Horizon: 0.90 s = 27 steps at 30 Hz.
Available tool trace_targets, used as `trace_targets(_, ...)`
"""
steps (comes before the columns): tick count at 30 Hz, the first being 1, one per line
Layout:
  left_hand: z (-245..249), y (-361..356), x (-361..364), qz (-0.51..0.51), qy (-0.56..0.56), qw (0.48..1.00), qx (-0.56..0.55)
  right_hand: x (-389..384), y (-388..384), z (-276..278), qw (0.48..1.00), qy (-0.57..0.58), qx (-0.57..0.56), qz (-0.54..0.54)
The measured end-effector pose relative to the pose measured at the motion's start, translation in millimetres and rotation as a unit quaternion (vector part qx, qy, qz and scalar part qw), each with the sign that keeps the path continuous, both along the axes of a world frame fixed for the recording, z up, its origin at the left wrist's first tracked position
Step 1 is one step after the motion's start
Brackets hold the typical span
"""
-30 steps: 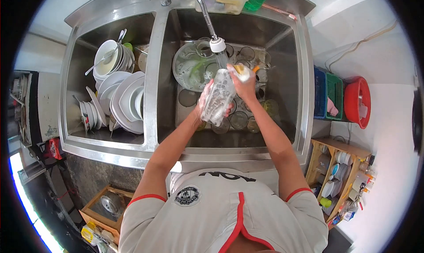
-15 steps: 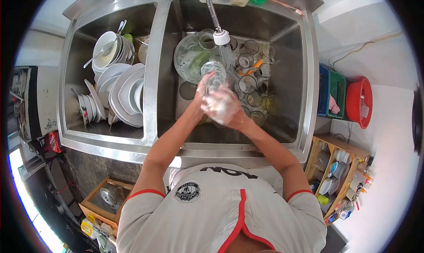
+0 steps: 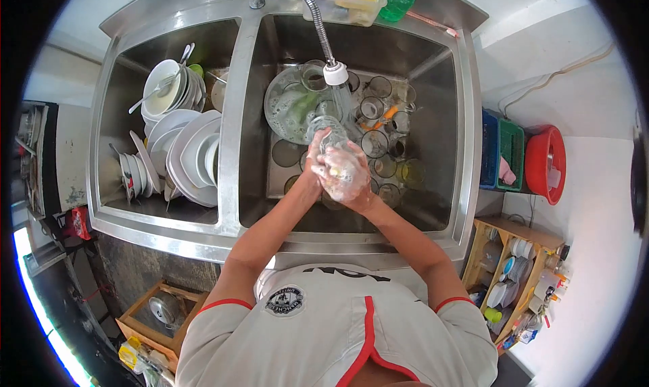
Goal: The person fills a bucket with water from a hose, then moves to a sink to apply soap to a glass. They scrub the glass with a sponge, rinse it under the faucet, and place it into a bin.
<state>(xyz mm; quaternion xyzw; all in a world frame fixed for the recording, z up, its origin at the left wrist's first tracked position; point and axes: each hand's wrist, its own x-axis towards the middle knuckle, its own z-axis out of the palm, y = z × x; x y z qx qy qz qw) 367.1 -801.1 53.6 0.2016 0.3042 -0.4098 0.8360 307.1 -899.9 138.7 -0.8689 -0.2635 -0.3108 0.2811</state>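
A clear drinking glass (image 3: 324, 125) is held over the right basin, tilted with one end toward the tap. My left hand (image 3: 316, 156) grips its side. My right hand (image 3: 346, 175), covered in white foam, wraps around the nearer end; whether a sponge is inside the palm is hidden. Just beyond the glass, water runs from the white spray head (image 3: 335, 73). Left of the stream sits a round basin (image 3: 274, 110) of suds with a green scrubber-like thing (image 3: 302, 108) in it. Several used glasses (image 3: 374, 143) stand on the sink floor to the right.
The left basin holds stacked white plates (image 3: 193, 158) and bowls with spoons (image 3: 162, 93). A steel divider (image 3: 231, 130) separates the basins. Behind the tap are a clear container (image 3: 348, 8) and a green bottle (image 3: 399, 0). Baskets (image 3: 510, 154) and a red tub (image 3: 546, 165) hang at right.
My right hand has shifted slightly on the glass and now shows more sharply, its fingers folded around the nearer end. The whole view has tilted a little; the water keeps running.
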Motion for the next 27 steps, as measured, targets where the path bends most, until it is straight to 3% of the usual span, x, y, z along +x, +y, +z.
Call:
trace_targets(1, 4, 0, -2, 0.012, -0.014, 1.000, -0.003, 3, 1, 6, 0.998, 0.007, 0.028, -0.051)
trace_targets(2, 9, -2, -1, 0.027, -0.032, 0.999, -0.008, 6, -1, 6, 0.982, 0.092, 0.144, -0.077)
trace_targets(4, 19, -4, -1, 0.057, -0.064, 0.996, -0.017, 8, -8, 5, 0.887, 0.260, 0.363, -0.122)
trace_targets(5, 27, -4, -4, 0.045, -0.068, 0.997, -0.013, 14, -15, 5, 0.890, 0.294, 0.330, -0.108)
trace_targets(8, 42, -2, -11, -0.011, -0.082, 0.996, 0.028, 30, -19, -8, 0.919, 0.231, 0.308, -0.090)
trace_targets(9, 50, 2, -12, -0.076, -0.109, 0.991, 0.029, 37, -24, -14, 0.920, 0.206, 0.309, -0.122)
trace_targets(12, 28, 11, -10, -0.209, -0.101, 0.968, -0.098, 50, -46, -30, 0.845, 0.269, 0.442, -0.135)
trace_targets(13, 27, 12, -11, -0.198, -0.088, 0.963, -0.158, 50, -49, -31, 0.834, 0.300, 0.441, -0.144)
trace_targets(15, 25, 13, -12, -0.265, -0.167, 0.945, -0.092, 51, -55, -33, 0.808, 0.360, 0.437, -0.164)
trace_targets(18, 24, 10, -11, -0.279, -0.292, 0.915, 0.012, 64, -59, -31, 0.660, 0.358, 0.630, -0.200)
trace_targets(19, 31, 9, -10, -0.269, -0.333, 0.902, 0.047, 64, -62, -26, 0.628, 0.378, 0.661, -0.163)
trace_targets(21, 46, 10, -1, -0.262, -0.371, 0.884, 0.114, 84, -67, -14, 0.791, 0.291, 0.489, -0.224)
trace_targets(22, 37, 8, 3, -0.227, -0.363, 0.895, 0.122, 97, -69, 5, 0.844, 0.245, 0.424, -0.218)
trace_targets(24, 13, 3, 13, -0.154, -0.343, 0.916, 0.140, 127, -76, 49, 0.918, 0.140, 0.326, -0.178)
trace_targets(26, 32, -3, 21, -0.112, -0.335, 0.922, 0.161, 173, -101, 61, 0.944, 0.202, 0.233, -0.120)
trace_targets(27, 30, -8, 25, -0.095, -0.335, 0.920, 0.178, 203, -108, 69, 0.984, 0.094, 0.097, -0.112)
